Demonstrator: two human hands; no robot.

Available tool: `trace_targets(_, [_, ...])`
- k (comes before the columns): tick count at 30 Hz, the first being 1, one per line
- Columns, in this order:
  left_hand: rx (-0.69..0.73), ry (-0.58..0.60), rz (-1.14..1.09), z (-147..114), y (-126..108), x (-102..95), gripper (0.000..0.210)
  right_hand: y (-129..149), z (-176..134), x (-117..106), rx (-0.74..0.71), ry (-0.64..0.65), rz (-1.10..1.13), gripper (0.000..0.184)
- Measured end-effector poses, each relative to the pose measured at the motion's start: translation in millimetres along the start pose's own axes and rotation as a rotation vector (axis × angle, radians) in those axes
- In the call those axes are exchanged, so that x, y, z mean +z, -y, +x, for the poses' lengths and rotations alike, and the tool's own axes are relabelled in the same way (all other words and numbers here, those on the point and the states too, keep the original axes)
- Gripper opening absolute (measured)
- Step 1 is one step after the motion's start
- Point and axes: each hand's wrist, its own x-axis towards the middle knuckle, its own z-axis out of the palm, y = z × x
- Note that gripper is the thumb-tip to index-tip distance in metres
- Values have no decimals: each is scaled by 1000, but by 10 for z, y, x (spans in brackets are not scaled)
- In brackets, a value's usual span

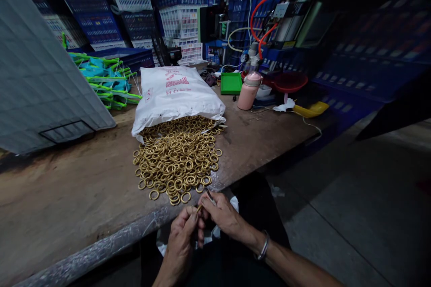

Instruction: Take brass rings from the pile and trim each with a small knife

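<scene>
At the near edge of the worktable [84, 188], close to the heap of brass-coloured rings [177, 161], the right hand [225, 216] slants in from the right, curled around a slim dark-tipped tool [209, 195]; the left hand [181, 234] pinches a single ring [199, 208] beside it.

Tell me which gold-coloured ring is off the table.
The ring held between the left hand and right hand, seen nearly edge-on; the other visible rings lie heaped on the table by the white sack.
</scene>
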Motion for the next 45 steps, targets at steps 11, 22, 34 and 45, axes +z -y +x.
trace_targets(11, [47, -19, 84, 68, 73, -89, 30, -129, -144, -3, -201, 57, -656, 22])
trace_targets(22, [115, -83, 262, 7, 51, -49, 29, -49, -185, 2, -138, 82, -741, 27])
trace_targets(34, [181, 36, 546, -261, -107, 51, 28, -94, -216, -112, 14, 54, -839, 24])
trace_targets(45, [-115, -34, -13, 13, 130, -113, 28, -33, 62, -212, -214, -229, -865, 42])
